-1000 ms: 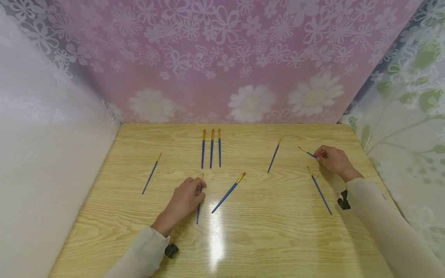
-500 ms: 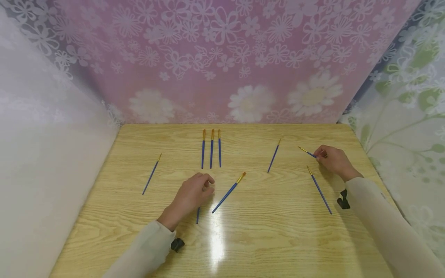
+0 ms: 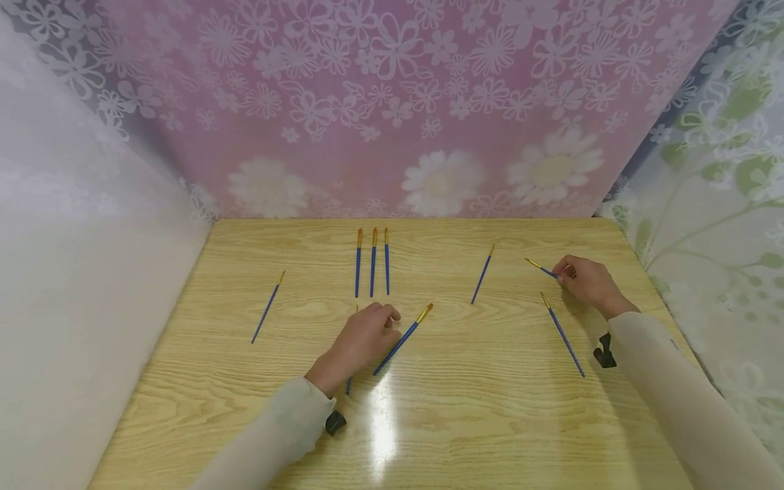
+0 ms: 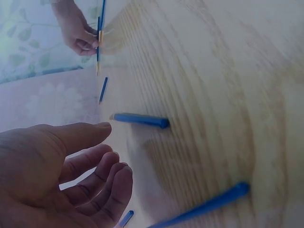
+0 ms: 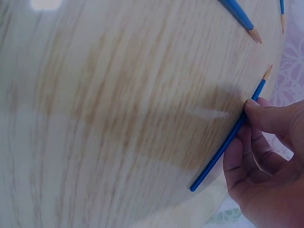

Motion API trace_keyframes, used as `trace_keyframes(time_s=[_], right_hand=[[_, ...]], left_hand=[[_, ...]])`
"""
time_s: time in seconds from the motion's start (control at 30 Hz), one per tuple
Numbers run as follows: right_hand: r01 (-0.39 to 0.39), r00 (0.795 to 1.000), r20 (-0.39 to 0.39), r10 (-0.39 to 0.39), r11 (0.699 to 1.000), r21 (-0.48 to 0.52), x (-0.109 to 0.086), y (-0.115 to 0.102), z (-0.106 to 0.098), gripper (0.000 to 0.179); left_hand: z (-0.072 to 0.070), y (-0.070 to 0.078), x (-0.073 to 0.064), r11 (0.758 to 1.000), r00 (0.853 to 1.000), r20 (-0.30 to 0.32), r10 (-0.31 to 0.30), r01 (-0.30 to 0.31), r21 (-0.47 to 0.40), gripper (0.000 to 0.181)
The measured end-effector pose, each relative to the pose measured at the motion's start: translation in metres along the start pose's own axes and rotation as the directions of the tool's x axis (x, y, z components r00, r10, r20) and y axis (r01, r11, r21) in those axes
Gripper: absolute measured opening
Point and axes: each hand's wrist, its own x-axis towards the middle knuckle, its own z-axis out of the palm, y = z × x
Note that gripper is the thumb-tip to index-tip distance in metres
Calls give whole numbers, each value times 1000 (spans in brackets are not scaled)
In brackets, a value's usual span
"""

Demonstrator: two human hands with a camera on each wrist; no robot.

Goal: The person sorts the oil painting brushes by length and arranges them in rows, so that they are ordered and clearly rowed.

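My left hand [image 3: 361, 340] hovers over the table's middle with loosely bent fingers and nothing between them. In the head view its fingertips are right beside a slanted blue paintbrush [image 3: 401, 344] with an orange tip, and the hand covers most of a thinner paintbrush [image 3: 349, 385]. The left wrist view shows a gap between thumb and fingers, with the blue handle [image 4: 142, 120] of a brush just beyond. At the right, my right hand [image 3: 588, 282] pinches a thin blue paintbrush [image 5: 218, 154] between thumb and fingers, its bristles pointing to the far left.
Three paintbrushes [image 3: 373, 269] lie parallel near the table's back edge. Single brushes lie at the left [image 3: 267, 309], right of the middle [image 3: 482, 275] and below the right hand [image 3: 563, 337]. Flowered cloth [image 3: 392, 102] hangs behind the wooden table [image 3: 490, 422].
My left hand has let go of the thin upright brush and moved right to the slanted brush. My right hand has stayed in place, still pinching its brush.
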Motion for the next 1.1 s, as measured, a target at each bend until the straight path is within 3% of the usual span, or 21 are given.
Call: trace_keyframes(time_s=[0.23, 0.57, 1.1], right_hand=[[8, 1000, -3, -8, 1000, 3, 0, 1, 1, 19], [0, 1000, -5, 0, 1000, 16, 1, 3, 2, 20], [-12, 1000, 18, 11, 999, 32, 0, 2, 0, 19]], left_hand=[[12, 2, 2, 1000, 1000, 20, -4, 4, -10, 33], [17, 9, 3, 999, 1000, 22, -6, 5, 32, 29], [24, 9, 7, 998, 998, 27, 60, -61, 29, 24]])
